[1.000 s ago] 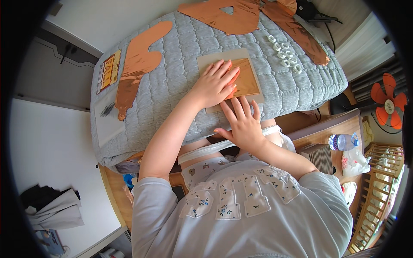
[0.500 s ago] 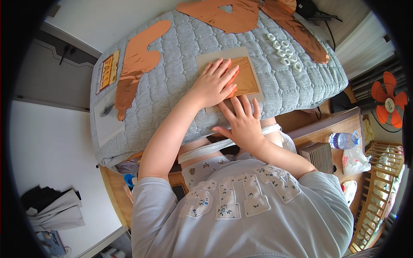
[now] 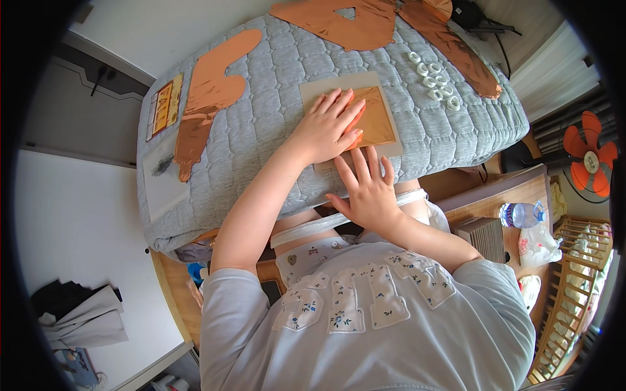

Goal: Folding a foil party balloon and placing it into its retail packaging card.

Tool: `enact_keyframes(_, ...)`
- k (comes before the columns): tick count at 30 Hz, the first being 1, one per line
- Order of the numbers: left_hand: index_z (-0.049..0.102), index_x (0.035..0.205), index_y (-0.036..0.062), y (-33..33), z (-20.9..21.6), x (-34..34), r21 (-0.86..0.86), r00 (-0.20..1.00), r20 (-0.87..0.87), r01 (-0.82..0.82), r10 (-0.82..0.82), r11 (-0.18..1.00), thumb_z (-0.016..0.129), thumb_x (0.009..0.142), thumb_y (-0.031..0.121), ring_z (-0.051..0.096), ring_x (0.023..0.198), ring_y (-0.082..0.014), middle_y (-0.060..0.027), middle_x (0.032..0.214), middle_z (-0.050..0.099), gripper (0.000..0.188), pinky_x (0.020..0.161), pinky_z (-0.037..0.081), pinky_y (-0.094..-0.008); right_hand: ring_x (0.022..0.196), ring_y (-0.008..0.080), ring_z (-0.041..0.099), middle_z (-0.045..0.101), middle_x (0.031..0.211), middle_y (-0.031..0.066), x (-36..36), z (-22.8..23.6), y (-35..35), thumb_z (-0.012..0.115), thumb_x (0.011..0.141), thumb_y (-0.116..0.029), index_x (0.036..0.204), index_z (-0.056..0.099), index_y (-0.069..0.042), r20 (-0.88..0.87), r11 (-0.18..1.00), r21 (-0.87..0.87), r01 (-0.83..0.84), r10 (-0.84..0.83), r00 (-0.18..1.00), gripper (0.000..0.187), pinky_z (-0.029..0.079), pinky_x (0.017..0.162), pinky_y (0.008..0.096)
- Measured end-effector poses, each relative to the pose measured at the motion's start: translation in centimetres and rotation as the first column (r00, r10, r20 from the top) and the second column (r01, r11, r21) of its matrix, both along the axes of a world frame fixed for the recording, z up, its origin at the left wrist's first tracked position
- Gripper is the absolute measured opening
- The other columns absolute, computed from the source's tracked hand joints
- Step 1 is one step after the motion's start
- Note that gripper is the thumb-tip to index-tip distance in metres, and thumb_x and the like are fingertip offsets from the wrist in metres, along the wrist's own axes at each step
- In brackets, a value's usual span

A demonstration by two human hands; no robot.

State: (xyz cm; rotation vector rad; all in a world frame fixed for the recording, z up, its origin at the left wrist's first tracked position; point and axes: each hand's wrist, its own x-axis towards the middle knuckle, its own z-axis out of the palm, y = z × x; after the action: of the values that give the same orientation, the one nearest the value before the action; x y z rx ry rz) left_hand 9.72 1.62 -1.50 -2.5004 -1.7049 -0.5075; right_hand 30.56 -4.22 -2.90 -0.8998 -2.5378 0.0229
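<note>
A flat copper-coloured foil sheet (image 3: 378, 117) lies on a larger grey-beige board (image 3: 314, 90) near the bed's front edge. My left hand (image 3: 326, 127) rests on it with its fingers stretched out. Beneath that palm, an orange piece (image 3: 355, 122) shows past the index finger and thumb; most of it is covered, so its kind cannot be told. My right hand (image 3: 370, 192) is spread, its fingertips at the board's near edge and its thumb pointing left.
Copper foil pieces (image 3: 222, 81) lie on the grey quilted bed (image 3: 274, 124). Several white rings (image 3: 435, 81) sit at right. An orange-bladed fan (image 3: 590, 159), a water bottle (image 3: 521, 214) and a wooden cot (image 3: 574, 280) stand further right.
</note>
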Motion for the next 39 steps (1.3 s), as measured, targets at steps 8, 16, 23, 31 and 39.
enact_keyframes(8,0.039,0.16,0.0126,-0.1,0.2,0.1,-0.022,1.0,-0.005,-0.008,0.008,1.0,0.052,0.103,0.034,0.032,0.153,-0.0387,-0.0188,0.165,0.036,0.062,0.125,0.025,-0.0528,0.146,0.034,0.042,0.048,0.152,0.0198,1.2,0.3,0.5,0.07,0.09,-0.043,0.132,0.052,-0.008,-0.088,0.993,-0.076,-0.09,0.083,0.993,0.058,0.017,0.117,0.0556)
enact_keyframes(16,0.039,0.16,0.013,-0.1,0.3,0.1,-0.015,1.0,-0.013,-0.007,0.006,1.0,0.052,0.103,0.034,0.033,0.152,-0.0389,-0.0187,0.165,0.037,0.062,0.125,0.025,-0.0527,0.138,0.029,0.053,0.052,0.147,0.0179,1.6,0.6,1.2,0.071,0.089,-0.032,0.129,0.051,-0.009,-0.116,0.991,0.065,-0.113,0.12,0.986,0.05,0.024,0.112,0.0507)
enact_keyframes(23,0.04,0.16,0.0127,-0.1,0.2,0.2,-0.021,0.999,-0.038,-0.026,0.025,0.999,0.053,0.102,0.038,0.032,0.153,-0.0384,-0.0189,0.165,0.037,0.064,0.125,0.025,-0.0528,0.135,0.0285,0.055,0.056,0.137,0.0161,2.6,0.9,1.7,0.068,0.087,-0.016,0.119,0.053,-0.01,-0.15,0.987,0.029,-0.159,0.161,0.975,0.036,0.026,0.114,0.0531)
enact_keyframes(31,0.041,0.159,0.0118,0.0,0.3,0.3,-0.012,0.998,-0.055,-0.031,0.03,0.999,0.057,0.102,0.044,0.033,0.152,-0.0387,-0.0201,0.164,0.038,0.067,0.124,0.027,-0.0524,0.133,0.0326,0.056,0.063,0.133,0.012,5.1,4.5,5.9,0.071,0.089,-0.012,0.126,0.066,-0.005,-0.219,0.981,-0.002,-0.194,0.189,0.957,0.039,0.041,0.111,0.0459)
enact_keyframes(39,0.04,0.16,0.0129,-0.3,0.6,0.3,0.001,0.999,-0.041,-0.012,0.012,1.0,0.062,0.097,0.055,0.033,0.153,-0.039,-0.0206,0.164,0.038,0.079,0.125,0.027,-0.0521,0.141,0.0273,0.051,0.058,0.148,0.0098,7.4,2.2,7.1,0.068,0.095,-0.02,0.144,0.059,-0.007,-0.065,0.973,-0.06,-0.223,0.219,0.973,0.051,0.035,0.119,0.0492)
